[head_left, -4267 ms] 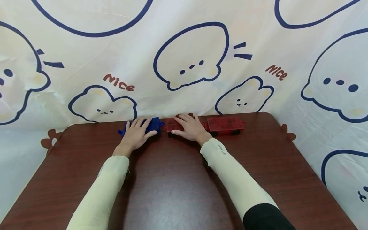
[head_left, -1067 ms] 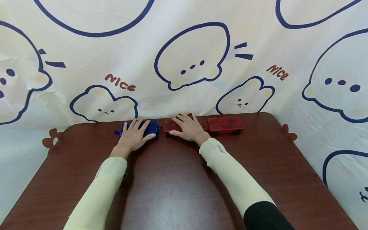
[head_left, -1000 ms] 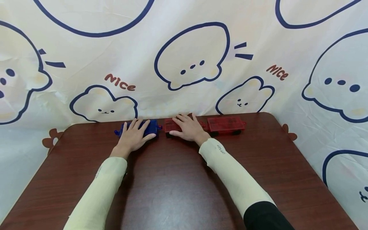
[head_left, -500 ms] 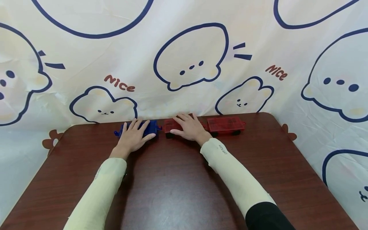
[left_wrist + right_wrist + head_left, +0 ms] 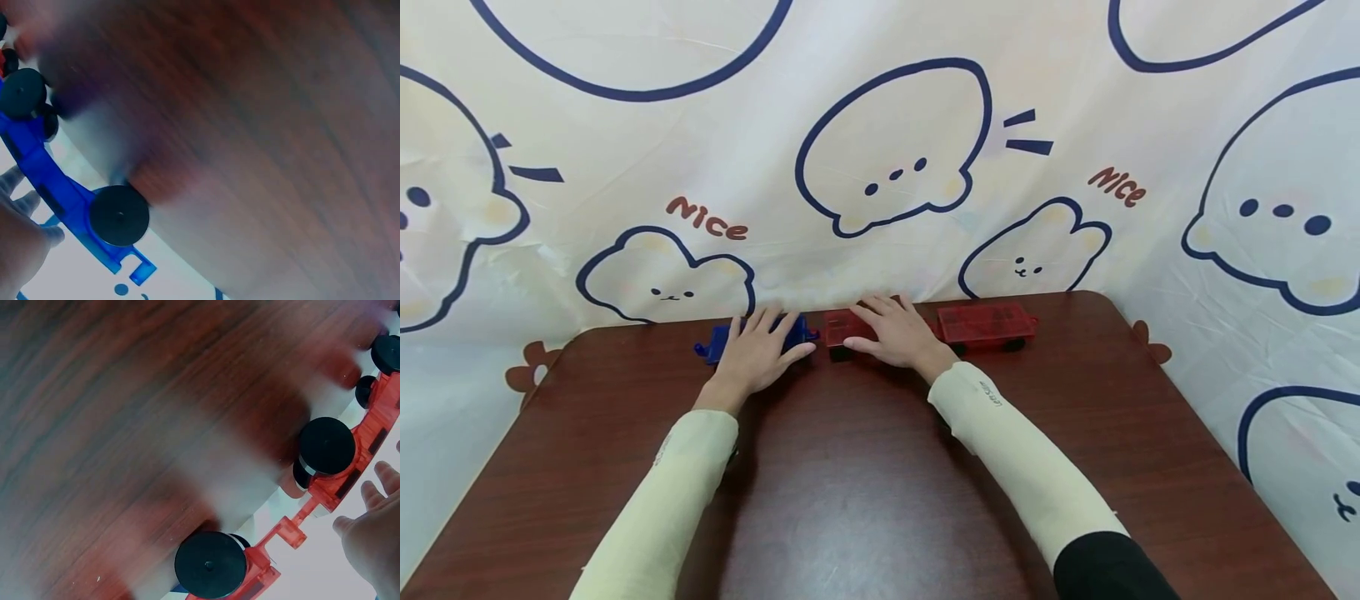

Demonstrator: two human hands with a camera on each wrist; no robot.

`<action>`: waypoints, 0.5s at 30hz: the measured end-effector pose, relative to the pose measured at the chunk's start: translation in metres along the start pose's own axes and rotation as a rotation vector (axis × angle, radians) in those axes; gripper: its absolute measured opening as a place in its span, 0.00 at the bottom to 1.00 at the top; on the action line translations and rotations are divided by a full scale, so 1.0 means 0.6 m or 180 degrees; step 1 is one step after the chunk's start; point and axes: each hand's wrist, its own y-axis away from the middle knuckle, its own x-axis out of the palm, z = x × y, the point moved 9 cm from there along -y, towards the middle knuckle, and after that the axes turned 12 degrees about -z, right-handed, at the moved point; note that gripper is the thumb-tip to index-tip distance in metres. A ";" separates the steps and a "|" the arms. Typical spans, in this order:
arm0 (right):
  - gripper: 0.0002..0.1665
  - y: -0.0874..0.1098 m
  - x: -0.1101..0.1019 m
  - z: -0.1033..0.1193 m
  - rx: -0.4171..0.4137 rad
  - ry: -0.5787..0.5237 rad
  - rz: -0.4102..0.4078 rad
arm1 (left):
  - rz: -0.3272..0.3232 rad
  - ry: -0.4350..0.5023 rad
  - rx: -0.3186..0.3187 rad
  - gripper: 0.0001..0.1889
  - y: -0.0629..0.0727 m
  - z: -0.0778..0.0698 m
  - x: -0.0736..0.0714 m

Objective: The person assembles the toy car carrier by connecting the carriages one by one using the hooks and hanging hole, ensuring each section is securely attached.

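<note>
Spread over the top of a blue toy train car (image 5: 797, 333) is my left hand (image 5: 756, 357), its fingers straight. In the left wrist view that car shows black wheels (image 5: 119, 215) and a hook (image 5: 144, 270) at its end. My right hand (image 5: 898, 337) lies flat across a red toy train car (image 5: 841, 323), fingers extended and covering its right part. Farther right stands another red car (image 5: 987, 323). In the right wrist view, red coupling pieces (image 5: 291, 532) meet between the two red cars. The blue car's right-hand hook sits right at the first red car's left end.
The cars form a row along the far edge of the dark brown table (image 5: 850, 500). Behind them hangs a pale curtain (image 5: 880, 258) printed with cartoon animals, which also runs along both sides.
My left hand has shifted slightly right over the blue car in the last half second. Since the earliest frame, the blue car and first red car have slid a little left.
</note>
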 end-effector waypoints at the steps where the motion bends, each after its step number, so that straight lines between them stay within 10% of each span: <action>1: 0.47 0.001 -0.002 -0.001 -0.0004 0.0004 -0.0010 | -0.0008 -0.0009 0.0010 0.48 -0.001 -0.002 -0.001; 15: 0.43 0.016 -0.026 -0.004 -0.0050 0.0045 -0.0147 | -0.0128 -0.0023 0.0052 0.42 -0.014 -0.032 -0.015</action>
